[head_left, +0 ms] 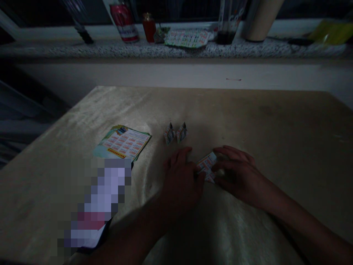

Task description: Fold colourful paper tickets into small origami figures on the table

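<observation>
Between my hands, a small folded piece of printed paper (207,165) lies low over the table, white with orange and blue print. My left hand (183,176) is at its left side, with the thumb and index finger against the edge and the other fingers bent forward. From the right, my right hand (238,173) pinches the paper's right edge with thumb and fingertips. Two small folded paper pieces, the left one (169,133) and the right one (182,133), stand side by side beyond my left hand.
Left on the table (261,110) lies a stack of printed cards (125,141). A phone (96,209), its screen blurred out, lies nearer to me. The speckled windowsill (154,50) behind holds a red can (124,23), an orange-red bottle (149,28), a cup with dark liquid (227,33) and a printed packet (187,38).
</observation>
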The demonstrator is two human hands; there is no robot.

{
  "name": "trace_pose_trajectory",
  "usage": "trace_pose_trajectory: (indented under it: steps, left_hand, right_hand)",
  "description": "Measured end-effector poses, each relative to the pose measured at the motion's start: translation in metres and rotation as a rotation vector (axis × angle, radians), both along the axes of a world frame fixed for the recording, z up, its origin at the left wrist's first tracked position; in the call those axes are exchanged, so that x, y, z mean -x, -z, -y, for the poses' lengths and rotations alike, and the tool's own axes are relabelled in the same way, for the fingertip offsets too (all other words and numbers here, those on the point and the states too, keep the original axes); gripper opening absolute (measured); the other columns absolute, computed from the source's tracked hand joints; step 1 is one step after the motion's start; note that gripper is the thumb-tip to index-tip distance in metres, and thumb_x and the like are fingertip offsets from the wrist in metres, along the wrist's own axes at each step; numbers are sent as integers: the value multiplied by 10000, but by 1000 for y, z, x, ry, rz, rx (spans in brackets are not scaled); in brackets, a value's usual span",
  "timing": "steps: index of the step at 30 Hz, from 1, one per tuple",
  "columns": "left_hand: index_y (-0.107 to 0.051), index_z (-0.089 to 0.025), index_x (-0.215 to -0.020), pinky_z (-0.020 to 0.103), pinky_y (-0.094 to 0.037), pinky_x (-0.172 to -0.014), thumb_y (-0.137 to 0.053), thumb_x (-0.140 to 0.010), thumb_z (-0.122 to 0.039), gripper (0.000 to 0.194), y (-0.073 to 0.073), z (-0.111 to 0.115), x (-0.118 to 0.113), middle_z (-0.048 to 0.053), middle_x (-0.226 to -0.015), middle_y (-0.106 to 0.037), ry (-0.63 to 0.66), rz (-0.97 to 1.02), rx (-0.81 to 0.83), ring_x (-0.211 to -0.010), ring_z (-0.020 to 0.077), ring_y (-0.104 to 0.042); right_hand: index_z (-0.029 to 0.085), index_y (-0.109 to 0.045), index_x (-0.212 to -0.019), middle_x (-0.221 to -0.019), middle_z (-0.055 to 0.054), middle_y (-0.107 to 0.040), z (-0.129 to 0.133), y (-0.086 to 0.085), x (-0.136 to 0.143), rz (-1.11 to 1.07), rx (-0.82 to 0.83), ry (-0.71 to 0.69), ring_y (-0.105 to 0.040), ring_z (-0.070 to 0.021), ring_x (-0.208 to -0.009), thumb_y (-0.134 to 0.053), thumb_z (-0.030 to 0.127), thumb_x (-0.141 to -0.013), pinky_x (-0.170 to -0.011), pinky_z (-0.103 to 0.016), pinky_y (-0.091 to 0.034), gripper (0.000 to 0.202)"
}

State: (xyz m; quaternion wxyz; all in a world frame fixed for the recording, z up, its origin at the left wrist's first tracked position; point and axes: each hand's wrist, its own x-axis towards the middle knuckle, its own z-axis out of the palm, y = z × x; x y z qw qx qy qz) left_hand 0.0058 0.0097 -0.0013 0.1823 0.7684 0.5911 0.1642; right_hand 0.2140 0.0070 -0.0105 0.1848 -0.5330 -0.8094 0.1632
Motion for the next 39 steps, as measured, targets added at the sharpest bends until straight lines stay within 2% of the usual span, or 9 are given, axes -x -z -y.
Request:
trace_pose_trajectory:
  steps: [12,19,26,39]
  left_hand:
    - [-752,-191,-865,590,-340,-1102,-671,-861,-269,112,2,1,1,145,-1469,-530,15,-9,-31,-1362,355,-463]
    - [-754,-201,-879,585,-345,-1095,-665,-860,-269,113,2,2,0,131,-1476,-523,7,-4,-22,-1372,352,-453]
    - [-752,-189,-868,584,-340,-1100,-669,-859,-279,123,0,1,-1,137,-1481,-518,8,-16,-13,-1366,361,-456]
    - [-751,-195,-857,597,-340,-1095,-675,-870,-280,115,1,1,1,132,-1481,-520,21,-6,-21,-1365,355,-458]
  right_hand:
    - [344,-740,-994,-1453,-17,-584,0,0,1,-1,10,11,-465,-342,-1389,-718,257,-801,-1074,-599,-356,213]
    - [316,-749,-966,-1451,-40,-578,3,-6,3,6,15,-17,-453,-355,-1399,-645,245,-862,-1084,-616,-343,163]
    - [312,-744,-900,-1464,-31,-565,2,-5,4,11,37,4,-435,-351,-1410,-694,290,-856,-1090,-609,-331,70]
    - [309,-746,-903,-1452,-31,-571,1,-2,3,20,9,1,-461,-370,-1388,-722,283,-831,-1075,-626,-355,80]
